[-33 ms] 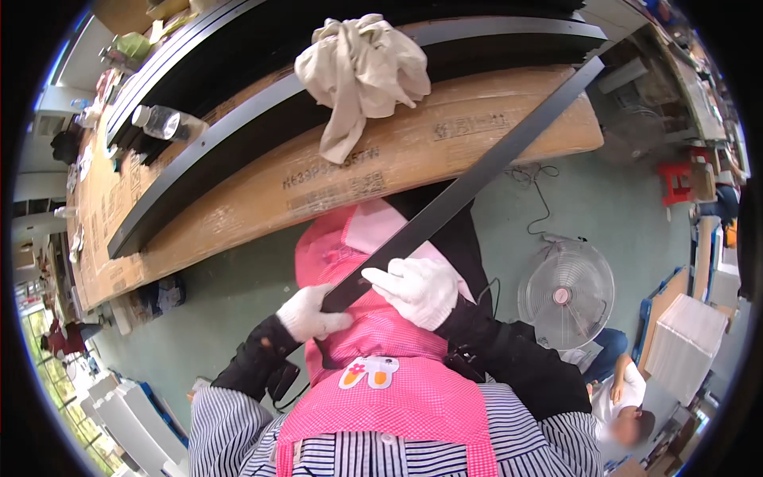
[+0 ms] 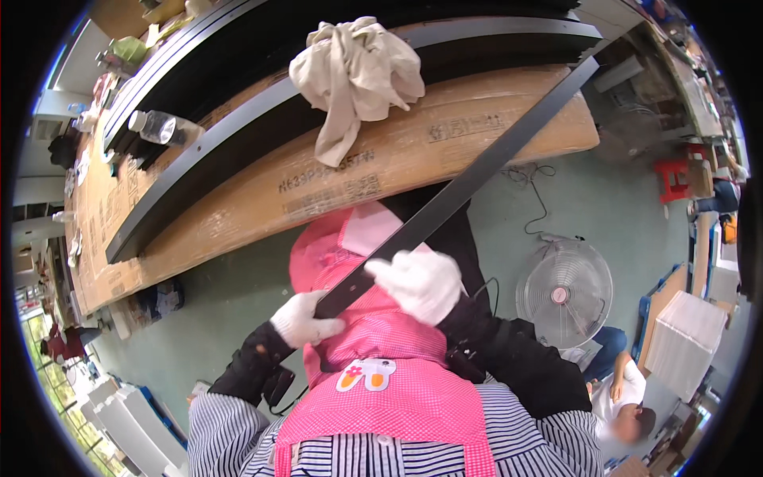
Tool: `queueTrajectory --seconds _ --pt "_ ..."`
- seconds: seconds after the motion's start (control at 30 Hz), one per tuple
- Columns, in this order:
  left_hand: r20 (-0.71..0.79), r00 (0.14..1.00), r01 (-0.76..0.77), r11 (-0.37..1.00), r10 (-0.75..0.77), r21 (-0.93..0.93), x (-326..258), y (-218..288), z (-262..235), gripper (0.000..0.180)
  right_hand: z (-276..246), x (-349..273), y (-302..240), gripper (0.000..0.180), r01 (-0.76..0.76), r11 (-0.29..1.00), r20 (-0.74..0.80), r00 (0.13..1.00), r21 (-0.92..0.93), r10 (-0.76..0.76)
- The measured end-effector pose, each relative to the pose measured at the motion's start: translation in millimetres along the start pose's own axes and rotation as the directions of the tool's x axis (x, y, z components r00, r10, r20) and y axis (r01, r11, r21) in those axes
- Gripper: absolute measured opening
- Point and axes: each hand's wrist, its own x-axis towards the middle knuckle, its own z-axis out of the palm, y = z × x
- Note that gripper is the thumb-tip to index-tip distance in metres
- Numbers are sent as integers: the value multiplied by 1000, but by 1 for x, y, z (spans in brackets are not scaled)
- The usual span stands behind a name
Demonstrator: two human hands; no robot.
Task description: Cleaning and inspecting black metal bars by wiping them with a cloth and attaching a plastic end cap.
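1. In the head view, the white-gloved left hand [image 2: 302, 319], just below and left of centre, was closed around the near end of a dark bar [image 2: 477, 176].
2. The gloved right hand [image 2: 417, 286], at the centre, was blurred beside the bar, fingers partly extended; whether it gripped anything could not be told.
3. The bar slanted from the centre to the upper right, crossing over the edge of a brown cardboard surface [image 2: 238, 222].
4. A crumpled pale cloth [image 2: 358, 67] lay at upper centre, a clear bottle [image 2: 165, 129] at upper left.
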Motion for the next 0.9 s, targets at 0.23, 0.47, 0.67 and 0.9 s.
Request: queueTrajectory --seconds 0.23,0.47,0.67,0.9 --pt "-23 985 172 974 -171 145 -36 -63 -35 41 -118 17 203 22 -566 780 -453 788 -267 417" --pt "-409 832 -124 845 374 520 46 40 27 72 -116 22 238 33 -667 705 -472 714 -239 516" --pt "-211 747 -247 558 631 792 56 53 36 75 -102 16 223 29 -619 776 -520 705 -120 482" --pt "-235 784 -131 523 575 842 -7 -25 10 60 -35 12 26 23 -123 992 -109 987 -37 119"
